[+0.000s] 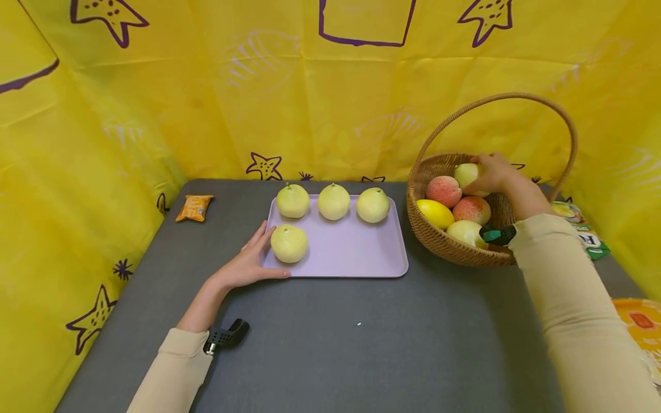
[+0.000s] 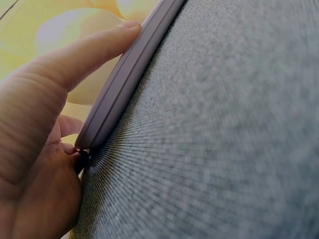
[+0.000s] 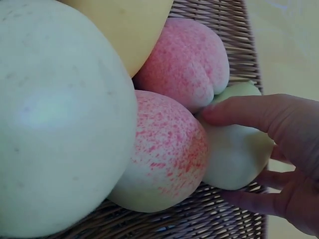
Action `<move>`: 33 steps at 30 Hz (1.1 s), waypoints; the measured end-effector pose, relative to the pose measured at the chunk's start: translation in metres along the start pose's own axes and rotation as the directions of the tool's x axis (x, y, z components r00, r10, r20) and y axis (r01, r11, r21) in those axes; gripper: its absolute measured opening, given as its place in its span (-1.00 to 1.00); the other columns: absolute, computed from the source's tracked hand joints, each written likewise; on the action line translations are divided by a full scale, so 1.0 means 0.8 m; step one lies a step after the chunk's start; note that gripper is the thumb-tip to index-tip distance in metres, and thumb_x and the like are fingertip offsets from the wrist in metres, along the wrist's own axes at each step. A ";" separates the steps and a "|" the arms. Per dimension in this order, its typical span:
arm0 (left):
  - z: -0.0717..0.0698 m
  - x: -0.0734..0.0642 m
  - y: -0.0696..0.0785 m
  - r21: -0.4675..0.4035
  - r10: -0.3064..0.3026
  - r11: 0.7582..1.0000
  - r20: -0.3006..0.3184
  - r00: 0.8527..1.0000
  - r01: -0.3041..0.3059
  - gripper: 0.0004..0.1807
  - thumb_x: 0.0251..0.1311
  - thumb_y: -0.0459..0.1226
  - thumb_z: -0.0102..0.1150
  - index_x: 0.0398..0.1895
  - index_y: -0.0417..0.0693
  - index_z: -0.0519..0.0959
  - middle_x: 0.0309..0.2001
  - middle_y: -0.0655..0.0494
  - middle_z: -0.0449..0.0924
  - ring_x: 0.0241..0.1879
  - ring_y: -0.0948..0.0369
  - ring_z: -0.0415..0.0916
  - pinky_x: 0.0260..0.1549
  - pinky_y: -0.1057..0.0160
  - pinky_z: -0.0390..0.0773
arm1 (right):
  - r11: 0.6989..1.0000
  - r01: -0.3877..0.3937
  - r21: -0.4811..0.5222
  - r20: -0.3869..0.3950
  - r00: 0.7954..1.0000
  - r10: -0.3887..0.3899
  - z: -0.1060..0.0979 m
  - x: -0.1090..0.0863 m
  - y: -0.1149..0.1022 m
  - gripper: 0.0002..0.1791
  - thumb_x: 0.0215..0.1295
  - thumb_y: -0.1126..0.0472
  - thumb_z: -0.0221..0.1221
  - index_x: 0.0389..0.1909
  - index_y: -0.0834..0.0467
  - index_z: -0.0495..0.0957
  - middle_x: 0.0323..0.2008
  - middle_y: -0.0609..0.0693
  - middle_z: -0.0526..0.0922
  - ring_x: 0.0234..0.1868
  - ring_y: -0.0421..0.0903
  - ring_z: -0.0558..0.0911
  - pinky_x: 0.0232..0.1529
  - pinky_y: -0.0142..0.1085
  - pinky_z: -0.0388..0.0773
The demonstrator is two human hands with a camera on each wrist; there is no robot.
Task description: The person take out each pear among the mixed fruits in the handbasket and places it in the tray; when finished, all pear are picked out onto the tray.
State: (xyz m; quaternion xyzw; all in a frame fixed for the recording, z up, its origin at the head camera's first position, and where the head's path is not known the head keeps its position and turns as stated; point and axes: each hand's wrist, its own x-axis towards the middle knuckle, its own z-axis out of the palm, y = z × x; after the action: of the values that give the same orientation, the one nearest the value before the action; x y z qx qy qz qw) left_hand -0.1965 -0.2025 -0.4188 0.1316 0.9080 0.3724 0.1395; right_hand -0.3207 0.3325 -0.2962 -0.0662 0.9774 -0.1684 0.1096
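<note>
My left hand (image 1: 251, 259) lies spread at the near left corner of a lilac tray (image 1: 351, 252), its thumb (image 2: 94, 52) straight along the front rim. Beside it, one pale yellow pomelo (image 1: 289, 244) sits on the tray. Along the tray's back stand three more, a left pomelo (image 1: 292, 201), a middle pomelo (image 1: 333, 202) and a right pomelo (image 1: 373, 205). Inside the wicker basket (image 1: 439, 244), my right hand (image 1: 496, 175) grips a pomelo (image 3: 234, 154), thumb on one side and fingers round the other.
The basket also holds an upper peach (image 1: 444, 191), a lower peach (image 1: 471, 210), a yellow fruit (image 1: 435, 214) and a near pomelo (image 1: 466, 233). Its tall handle (image 1: 516, 96) arches overhead. An orange packet (image 1: 194, 207) lies far left; a green package (image 1: 594, 244) lies right of the basket.
</note>
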 end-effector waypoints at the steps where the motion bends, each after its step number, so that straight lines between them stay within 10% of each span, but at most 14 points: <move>1: 0.000 0.000 0.000 0.000 -0.001 1.000 0.001 1.000 0.001 0.31 -0.11 0.17 0.47 0.58 -0.03 -0.15 0.56 0.00 -0.53 0.48 -0.20 -0.44 0.25 -0.42 -0.27 | 1.000 0.004 -0.003 0.000 1.000 -0.004 0.000 -0.001 0.000 -0.08 0.14 0.10 0.32 0.33 0.49 0.07 0.20 0.61 0.03 0.15 0.46 0.11 0.01 0.27 0.25; 17: 0.001 0.002 0.000 -0.009 -0.004 1.000 -0.014 1.000 0.004 0.34 -0.16 0.16 0.51 0.57 -0.04 -0.16 0.56 -0.01 -0.52 0.48 -0.21 -0.45 0.26 -0.42 -0.25 | 0.997 0.079 0.003 -0.070 0.994 -0.079 -0.013 -0.022 -0.009 -0.10 0.09 0.13 0.36 0.29 0.51 0.12 0.09 0.53 0.32 -0.01 0.39 0.38 -0.05 0.20 0.33; 33: 0.001 0.001 0.002 -0.029 -0.015 0.999 -0.010 1.000 0.015 0.33 -0.15 0.14 0.51 0.58 -0.02 -0.15 0.56 0.03 -0.52 0.48 -0.21 -0.47 0.26 -0.41 -0.29 | 0.977 0.003 0.211 -0.105 0.994 0.019 -0.021 -0.073 -0.031 -0.01 0.18 -0.16 0.30 0.40 0.37 0.10 0.22 0.42 0.29 0.05 0.27 0.38 -0.12 0.01 0.36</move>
State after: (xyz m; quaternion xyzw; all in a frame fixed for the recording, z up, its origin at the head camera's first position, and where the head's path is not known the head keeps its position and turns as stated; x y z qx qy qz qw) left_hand -0.1965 -0.2006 -0.4181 0.1208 0.9043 0.3849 0.1394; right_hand -0.2662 0.3241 -0.2612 -0.0413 0.9587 -0.2741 0.0645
